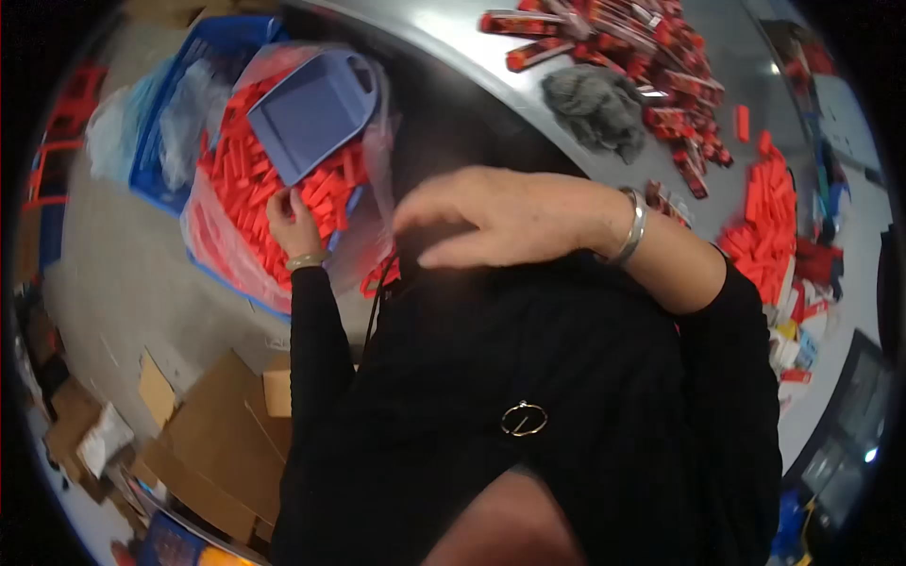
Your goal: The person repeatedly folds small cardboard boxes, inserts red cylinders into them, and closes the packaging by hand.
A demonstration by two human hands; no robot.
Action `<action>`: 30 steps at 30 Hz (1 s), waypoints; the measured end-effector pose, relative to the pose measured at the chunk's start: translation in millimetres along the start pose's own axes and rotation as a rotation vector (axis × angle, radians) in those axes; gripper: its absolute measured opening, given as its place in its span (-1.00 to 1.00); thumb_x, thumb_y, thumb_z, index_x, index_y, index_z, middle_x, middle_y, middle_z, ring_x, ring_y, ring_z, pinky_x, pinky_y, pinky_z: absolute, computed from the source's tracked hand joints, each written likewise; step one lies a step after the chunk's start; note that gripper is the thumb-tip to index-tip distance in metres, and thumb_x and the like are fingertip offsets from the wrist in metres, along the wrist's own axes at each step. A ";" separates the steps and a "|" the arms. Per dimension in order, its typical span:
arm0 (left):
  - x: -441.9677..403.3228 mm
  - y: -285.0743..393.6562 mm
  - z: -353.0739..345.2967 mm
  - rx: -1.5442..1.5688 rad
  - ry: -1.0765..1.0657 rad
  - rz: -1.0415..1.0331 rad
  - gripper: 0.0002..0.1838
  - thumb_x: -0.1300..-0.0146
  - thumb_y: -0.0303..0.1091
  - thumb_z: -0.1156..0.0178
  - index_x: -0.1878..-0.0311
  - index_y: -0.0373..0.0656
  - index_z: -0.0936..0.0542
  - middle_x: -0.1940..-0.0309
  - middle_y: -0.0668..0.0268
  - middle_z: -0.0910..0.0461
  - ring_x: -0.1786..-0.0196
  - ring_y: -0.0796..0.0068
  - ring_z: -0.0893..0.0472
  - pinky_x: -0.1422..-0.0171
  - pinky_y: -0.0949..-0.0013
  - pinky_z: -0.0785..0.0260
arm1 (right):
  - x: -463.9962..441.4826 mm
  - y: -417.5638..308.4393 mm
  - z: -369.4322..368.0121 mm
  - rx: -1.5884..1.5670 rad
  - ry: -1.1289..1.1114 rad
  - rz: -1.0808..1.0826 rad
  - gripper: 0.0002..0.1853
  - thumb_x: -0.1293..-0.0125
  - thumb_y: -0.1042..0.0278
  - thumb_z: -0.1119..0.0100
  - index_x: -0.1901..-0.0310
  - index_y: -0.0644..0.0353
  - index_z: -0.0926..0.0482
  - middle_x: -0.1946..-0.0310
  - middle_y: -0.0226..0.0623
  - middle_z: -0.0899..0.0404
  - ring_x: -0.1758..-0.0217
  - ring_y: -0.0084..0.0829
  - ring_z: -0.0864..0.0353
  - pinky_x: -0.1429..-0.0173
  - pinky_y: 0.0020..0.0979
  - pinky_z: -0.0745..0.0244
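My left hand (294,229), with a bangle at the wrist, reaches into a pile of small red pieces (241,174) in a pink plastic bag (212,226). Its thumb and finger are slightly apart against the pieces; no held piece can be made out. A blue-grey scoop (307,118) rests on the pile just above that hand. In front of my body, my right hand (491,215) hovers, slightly blurred, with a silver bangle on the wrist. Its thumb and fingers are apart, and nothing shows between them.
On the metal table (448,38) lie many red-and-dark wrapped packs (618,42), a grey cloth (595,108) and another heap of red pieces (763,226). A blue crate (160,160) holding clear plastic stands at the left. Cardboard boxes (212,443) sit at the lower left.
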State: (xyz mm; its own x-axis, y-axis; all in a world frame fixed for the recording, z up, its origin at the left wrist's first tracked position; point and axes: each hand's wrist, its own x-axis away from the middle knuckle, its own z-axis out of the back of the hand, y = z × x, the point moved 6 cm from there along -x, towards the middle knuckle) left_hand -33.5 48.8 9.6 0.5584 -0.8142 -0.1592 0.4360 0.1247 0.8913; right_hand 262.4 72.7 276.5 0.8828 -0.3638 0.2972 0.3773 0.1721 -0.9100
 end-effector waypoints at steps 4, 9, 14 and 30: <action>4.7 157.0 -81.2 0.321 -0.075 -0.188 -0.89 -0.40 -0.47 -0.04 0.21 -0.32 -0.50 0.25 0.21 -0.59 0.13 0.43 -0.58 -0.04 0.41 -0.40 | 132.5 23.9 27.4 -0.041 0.291 -0.311 -0.65 -0.35 0.33 -0.15 -0.09 0.34 -0.52 -0.03 -0.18 -0.58 -0.08 -0.36 -0.58 -0.15 -0.38 -0.48; 26.7 299.2 -112.4 0.454 -0.333 -0.429 -0.81 -0.42 -0.47 0.01 0.32 -0.27 -0.53 0.36 0.33 -0.56 0.27 0.59 -0.50 0.12 0.46 -0.35 | 295.0 44.5 46.1 -0.123 0.976 -0.328 -0.72 -0.44 0.25 -0.09 -0.04 0.24 -0.58 0.07 -0.35 -0.64 0.01 -0.54 -0.61 -0.06 -0.51 -0.47; 108.4 405.9 -188.4 0.510 -0.782 -0.805 -0.94 -0.22 -0.48 -0.23 0.35 -0.22 -0.55 0.40 0.23 -0.50 0.31 0.28 -0.50 0.19 0.34 -0.33 | 434.0 103.1 22.5 -0.204 1.512 -0.587 -0.72 -0.41 0.15 -0.11 0.08 0.17 -0.61 0.25 -0.50 -0.62 0.12 -0.64 -0.57 0.06 -0.54 -0.44; 133.5 403.8 -260.9 -0.419 -0.785 -1.321 -0.77 -0.02 -0.25 -0.35 0.27 -0.09 -0.59 0.31 0.24 -0.53 0.14 0.12 -0.47 0.05 0.10 -0.25 | 381.4 173.1 42.0 0.261 1.488 -0.743 -0.40 -0.17 0.20 -0.35 -0.20 0.24 -0.39 0.27 -0.26 -0.54 0.26 -0.42 -0.55 0.16 -0.34 -0.50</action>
State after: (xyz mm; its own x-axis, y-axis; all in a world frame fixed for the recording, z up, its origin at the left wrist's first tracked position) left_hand 401.2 138.4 237.5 -0.7816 -0.5325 -0.3249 0.5267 -0.8424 0.1138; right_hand 676.1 2.2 244.5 -0.4505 -0.8919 -0.0411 0.7288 -0.3408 -0.5939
